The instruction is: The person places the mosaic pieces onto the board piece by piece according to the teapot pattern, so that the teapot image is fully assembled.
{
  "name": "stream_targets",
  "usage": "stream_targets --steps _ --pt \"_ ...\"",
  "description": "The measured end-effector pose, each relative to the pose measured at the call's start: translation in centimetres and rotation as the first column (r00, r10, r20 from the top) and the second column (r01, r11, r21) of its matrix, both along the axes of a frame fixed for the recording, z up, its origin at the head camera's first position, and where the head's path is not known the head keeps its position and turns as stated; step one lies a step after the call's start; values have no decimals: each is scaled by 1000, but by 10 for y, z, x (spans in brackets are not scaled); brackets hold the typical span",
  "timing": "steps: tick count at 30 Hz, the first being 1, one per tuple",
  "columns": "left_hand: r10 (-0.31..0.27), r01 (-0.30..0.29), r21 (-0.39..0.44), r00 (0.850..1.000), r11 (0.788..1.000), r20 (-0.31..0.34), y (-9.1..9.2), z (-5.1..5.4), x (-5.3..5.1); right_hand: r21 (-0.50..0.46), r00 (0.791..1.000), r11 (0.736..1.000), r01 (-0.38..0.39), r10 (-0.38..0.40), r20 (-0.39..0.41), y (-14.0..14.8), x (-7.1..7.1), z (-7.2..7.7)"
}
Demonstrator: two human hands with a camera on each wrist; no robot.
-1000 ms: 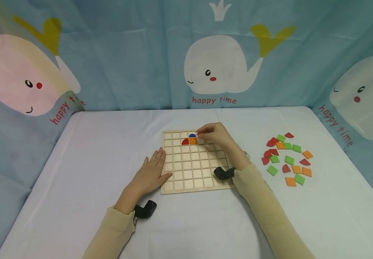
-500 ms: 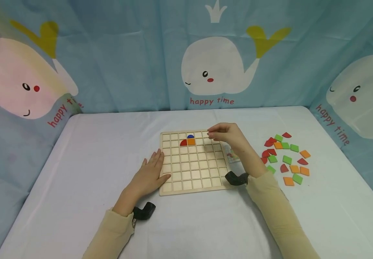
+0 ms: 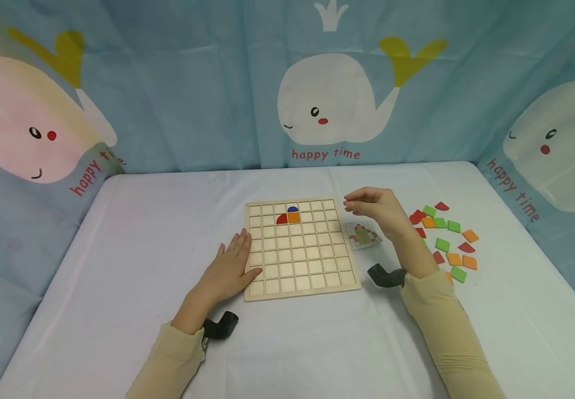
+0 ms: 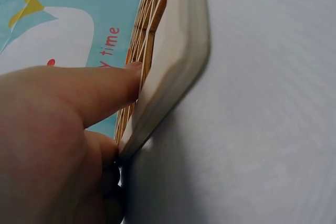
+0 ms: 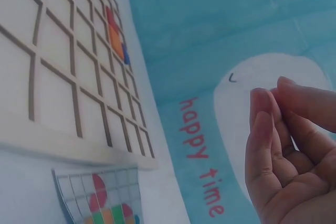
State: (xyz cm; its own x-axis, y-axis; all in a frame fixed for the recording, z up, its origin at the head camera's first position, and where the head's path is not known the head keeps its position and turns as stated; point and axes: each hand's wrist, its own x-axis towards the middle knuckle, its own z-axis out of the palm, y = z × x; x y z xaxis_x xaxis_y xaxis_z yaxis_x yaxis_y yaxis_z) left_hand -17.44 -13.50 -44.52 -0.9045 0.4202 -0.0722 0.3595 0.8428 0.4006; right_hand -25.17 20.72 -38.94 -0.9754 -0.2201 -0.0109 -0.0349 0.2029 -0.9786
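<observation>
wooden grid board [image 3: 299, 255] between two hands
left hand [image 3: 227, 271] rests fingers-straight along its left edge, thumb on top; right hand [image 3: 379, 210], empty with fingers loosely bent, hovers just past its right edge.

Red lettering [image 3: 325, 154] on the blue curtain [image 3: 207, 111] reads "happy time" beneath the middle whale [image 3: 337, 88]. It's repeated by the right-hand whale [image 3: 571, 160].
</observation>
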Motion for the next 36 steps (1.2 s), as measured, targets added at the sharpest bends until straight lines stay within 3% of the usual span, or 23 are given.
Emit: stream_targets --steps 10,16,23,36 --pt "1 -1 -8 1000 1000 -1 1 -3 -1 -4 998 998 55 -55 6 31 2 0" --pt "5 -5 -12 1000 1000 -2 0 -1 0 -69 991 989 131 -129 37 59 -3 -2" --pt "1 -1 -8 1000 1000 1 1 0 0 -114 952 947 299 -287 110 94 1 -3" --pt "5 -5 -6 1000 1000 -1 0 -4 0 -168 878 866 470 -438 194 133 5 -11"
